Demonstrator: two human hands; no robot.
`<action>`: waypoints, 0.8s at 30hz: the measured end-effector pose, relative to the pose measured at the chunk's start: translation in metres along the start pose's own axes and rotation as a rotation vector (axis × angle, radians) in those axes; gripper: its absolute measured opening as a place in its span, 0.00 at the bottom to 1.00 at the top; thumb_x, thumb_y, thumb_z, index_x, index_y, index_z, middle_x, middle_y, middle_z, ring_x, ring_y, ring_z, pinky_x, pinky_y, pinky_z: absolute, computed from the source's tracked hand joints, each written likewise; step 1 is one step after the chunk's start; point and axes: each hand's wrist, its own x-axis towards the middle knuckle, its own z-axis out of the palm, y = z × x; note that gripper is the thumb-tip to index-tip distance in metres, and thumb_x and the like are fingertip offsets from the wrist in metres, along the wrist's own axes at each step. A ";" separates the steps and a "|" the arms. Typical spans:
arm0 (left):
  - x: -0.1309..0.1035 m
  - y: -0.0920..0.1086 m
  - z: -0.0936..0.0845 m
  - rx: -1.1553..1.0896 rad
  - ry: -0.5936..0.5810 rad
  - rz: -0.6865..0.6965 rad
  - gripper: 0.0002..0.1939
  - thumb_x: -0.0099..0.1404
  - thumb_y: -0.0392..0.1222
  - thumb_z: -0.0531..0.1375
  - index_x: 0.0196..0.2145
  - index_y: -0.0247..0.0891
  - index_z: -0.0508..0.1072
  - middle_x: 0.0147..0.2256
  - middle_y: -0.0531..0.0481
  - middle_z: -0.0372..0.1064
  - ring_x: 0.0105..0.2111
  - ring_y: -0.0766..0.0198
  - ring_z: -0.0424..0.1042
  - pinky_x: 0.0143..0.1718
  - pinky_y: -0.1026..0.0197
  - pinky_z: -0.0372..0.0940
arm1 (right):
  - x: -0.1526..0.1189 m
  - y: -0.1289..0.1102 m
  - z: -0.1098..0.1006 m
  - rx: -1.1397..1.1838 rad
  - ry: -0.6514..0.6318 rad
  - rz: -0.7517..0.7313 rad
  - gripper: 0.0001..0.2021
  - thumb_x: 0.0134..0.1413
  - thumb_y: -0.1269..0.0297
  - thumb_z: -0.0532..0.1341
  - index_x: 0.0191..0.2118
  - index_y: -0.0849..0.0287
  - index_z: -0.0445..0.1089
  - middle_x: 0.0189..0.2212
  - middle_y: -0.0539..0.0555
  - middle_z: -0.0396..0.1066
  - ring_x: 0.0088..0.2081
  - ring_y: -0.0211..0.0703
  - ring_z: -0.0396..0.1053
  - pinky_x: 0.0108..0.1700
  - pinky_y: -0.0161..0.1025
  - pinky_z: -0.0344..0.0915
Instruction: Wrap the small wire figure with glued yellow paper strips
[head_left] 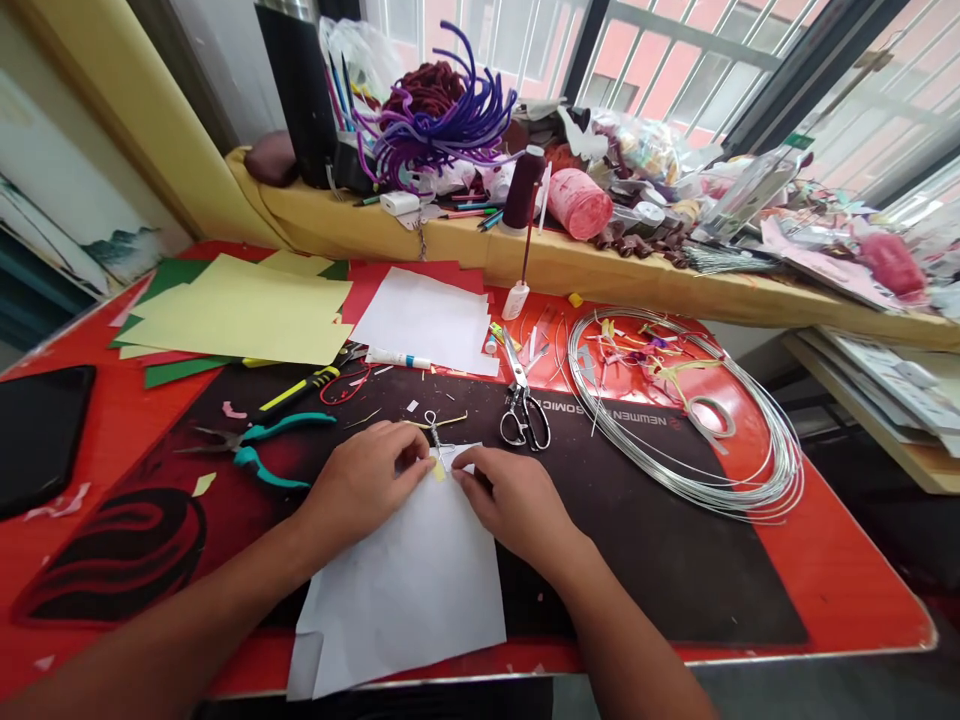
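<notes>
White paper (420,590) lies nearest, on the dark mat (652,570), reaching the near edge of the red table (847,590). At its far end the left hand (375,470) and right hand (517,495) meet, thumbs and forefingers drawn nearly together; whether either pinches anything firmly I cannot tell. Between them, by a small yellow scrap (439,470), is a twisted wire (435,436), its loop pointing away.

Teal-handled pliers (251,434) rest left of the hands; scissors (517,376) lie beyond the right hand, and a wire coil (780,490) further right. Past these are a glue tube (397,358), a white sheet (424,315) and yellow sheets (255,310). Farthest, on a cloth-covered ledge (360,230), sit a dark thread spool (523,190) and purple stems (457,125).
</notes>
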 end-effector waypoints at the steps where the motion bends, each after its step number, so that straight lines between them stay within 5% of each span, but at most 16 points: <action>1: 0.000 0.000 -0.002 -0.077 -0.010 -0.026 0.08 0.69 0.46 0.60 0.33 0.42 0.74 0.32 0.52 0.73 0.34 0.58 0.70 0.34 0.58 0.61 | 0.000 0.000 0.000 0.025 0.009 0.000 0.09 0.70 0.66 0.62 0.49 0.55 0.80 0.35 0.52 0.81 0.34 0.43 0.75 0.37 0.36 0.60; 9: 0.003 0.009 -0.010 -0.557 0.001 -0.086 0.16 0.65 0.56 0.64 0.34 0.40 0.73 0.31 0.53 0.69 0.33 0.62 0.68 0.36 0.60 0.66 | -0.001 -0.004 0.001 0.283 0.118 0.036 0.09 0.69 0.61 0.62 0.44 0.56 0.80 0.26 0.47 0.72 0.26 0.37 0.65 0.31 0.34 0.57; 24: 0.000 0.009 -0.008 -0.416 -0.121 -0.028 0.17 0.67 0.57 0.62 0.35 0.40 0.76 0.32 0.52 0.73 0.33 0.60 0.69 0.34 0.60 0.65 | 0.001 -0.004 0.005 0.439 0.186 0.071 0.11 0.67 0.58 0.61 0.37 0.58 0.78 0.22 0.46 0.66 0.25 0.37 0.60 0.29 0.34 0.56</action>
